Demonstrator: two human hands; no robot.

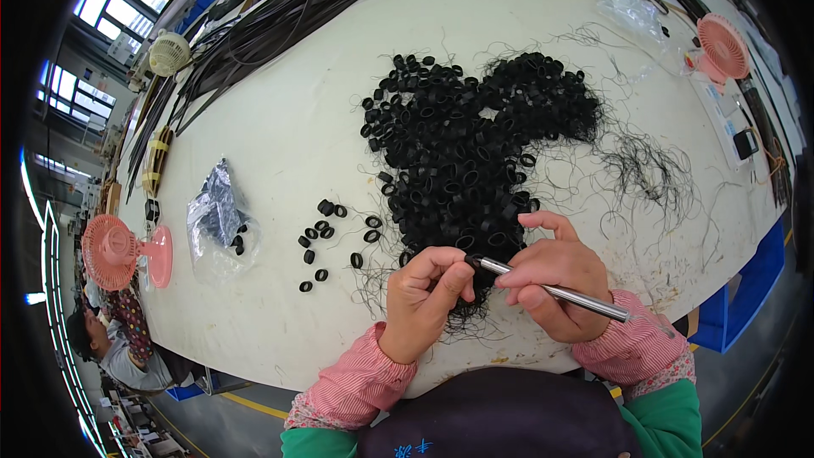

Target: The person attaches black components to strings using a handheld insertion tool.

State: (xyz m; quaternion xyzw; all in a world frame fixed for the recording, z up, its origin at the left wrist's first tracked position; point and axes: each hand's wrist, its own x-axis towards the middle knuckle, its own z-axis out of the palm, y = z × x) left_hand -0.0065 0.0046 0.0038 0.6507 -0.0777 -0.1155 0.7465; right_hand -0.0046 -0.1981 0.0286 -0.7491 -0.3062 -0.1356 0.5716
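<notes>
My right hand (555, 276) is closed round a slim silver pen-shaped tool (585, 300), its index finger lifted off the shaft. The dark tip of this tool points left and meets the fingertips of my left hand (431, 290). Between those fingertips is a small black ring (471, 261), mostly hidden by the thumb and finger. Just beyond both hands lies a large heap of black rings (458, 153), with thin black threads curling out from it. Several loose rings (326, 232) are scattered to the left of the heap.
Loose threads (649, 170) cover the right of the white table (297, 119). Pink fans (112, 250) stand at both sides. A plastic bag (222, 220) lies at left, long black strips (254, 34) at far left. A blue bin (742, 297) is below the right edge. Another person (136, 356) sits at left.
</notes>
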